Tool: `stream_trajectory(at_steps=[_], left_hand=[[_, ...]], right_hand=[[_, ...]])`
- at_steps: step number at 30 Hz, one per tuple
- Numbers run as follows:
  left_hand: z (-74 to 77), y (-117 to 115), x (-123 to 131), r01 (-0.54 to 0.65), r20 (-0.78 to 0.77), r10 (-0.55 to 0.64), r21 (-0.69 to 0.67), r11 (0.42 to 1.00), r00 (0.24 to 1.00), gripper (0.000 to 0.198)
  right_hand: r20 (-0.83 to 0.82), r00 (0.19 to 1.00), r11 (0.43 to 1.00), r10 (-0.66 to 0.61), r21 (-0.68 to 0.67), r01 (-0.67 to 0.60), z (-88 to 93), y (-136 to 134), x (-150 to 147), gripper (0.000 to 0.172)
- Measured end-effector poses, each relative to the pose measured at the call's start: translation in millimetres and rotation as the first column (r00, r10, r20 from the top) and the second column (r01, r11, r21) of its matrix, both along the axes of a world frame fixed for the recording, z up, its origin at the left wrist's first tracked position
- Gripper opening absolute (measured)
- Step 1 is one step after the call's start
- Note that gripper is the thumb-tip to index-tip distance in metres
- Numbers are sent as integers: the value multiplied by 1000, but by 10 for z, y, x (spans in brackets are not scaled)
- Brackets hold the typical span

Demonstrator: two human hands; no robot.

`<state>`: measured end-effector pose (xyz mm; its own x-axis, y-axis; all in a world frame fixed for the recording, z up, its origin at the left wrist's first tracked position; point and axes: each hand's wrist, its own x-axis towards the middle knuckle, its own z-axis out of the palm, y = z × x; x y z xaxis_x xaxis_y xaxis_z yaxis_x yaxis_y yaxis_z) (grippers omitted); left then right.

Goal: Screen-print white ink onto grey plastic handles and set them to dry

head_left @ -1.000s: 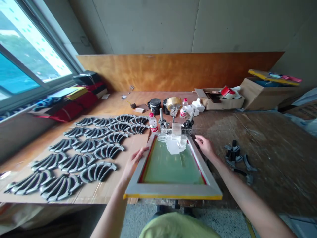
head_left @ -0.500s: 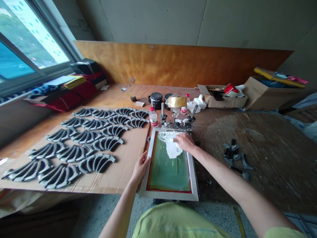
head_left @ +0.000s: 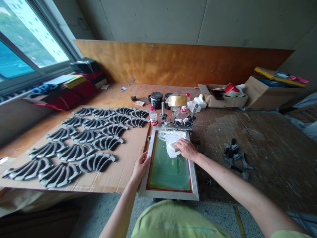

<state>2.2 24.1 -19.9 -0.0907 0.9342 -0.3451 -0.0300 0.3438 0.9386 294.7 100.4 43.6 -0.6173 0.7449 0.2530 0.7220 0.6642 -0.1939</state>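
A screen-printing frame (head_left: 193, 185) with a green mesh and red border lies flat on the wooden table, hinged to clamps (head_left: 177, 123) at its far end. White ink (head_left: 170, 145) is smeared over the mesh's far part. My right hand (head_left: 187, 148) is closed on a small pale squeegee block (head_left: 174, 147) resting in that ink. My left hand (head_left: 141, 165) grips the frame's left rail with fingers curled over its edge.
Rows of dark curved parts (head_left: 79, 145) lie on cardboard to the left. A few loose dark parts (head_left: 234, 155) sit to the right. Bottles (head_left: 153, 117), black jars (head_left: 156, 98), a tape roll (head_left: 177, 100) and cardboard boxes (head_left: 267, 89) stand behind the frame.
The frame came down from tilted to flat on the table. My right hand left the frame's right rail, took the block in the ink and drew it a little toward me.
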Motion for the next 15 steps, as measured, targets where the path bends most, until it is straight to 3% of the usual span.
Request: stream_trajectory(at_steps=[4, 6, 8, 12, 15], left_hand=[[41, -9, -4, -24, 16, 24, -19, 1000, 1000, 71], [98, -12, -10, -27, 13, 27, -43, 999, 1000, 73], [223, -16, -20, -20, 8, 21, -59, 998, 1000, 78], [708, -32, -40, 3, 46, 0, -59, 998, 999, 82], [1122, 18, -38, 12, 8, -12, -23, 1000, 1000, 68]], right_hand=[[7, 996, 996, 91, -10, -91, -57, -209, 76, 25], [-21, 996, 996, 83, -32, -83, 56, -122, 85, 20], [-61, 998, 999, 3, -48, -6, 211, 102, 29, 29], [-90, 972, 976, -215, -60, 210, 476, 639, -61, 58], [-155, 914, 926, -376, -28, 376, 518, 822, 160, 51]])
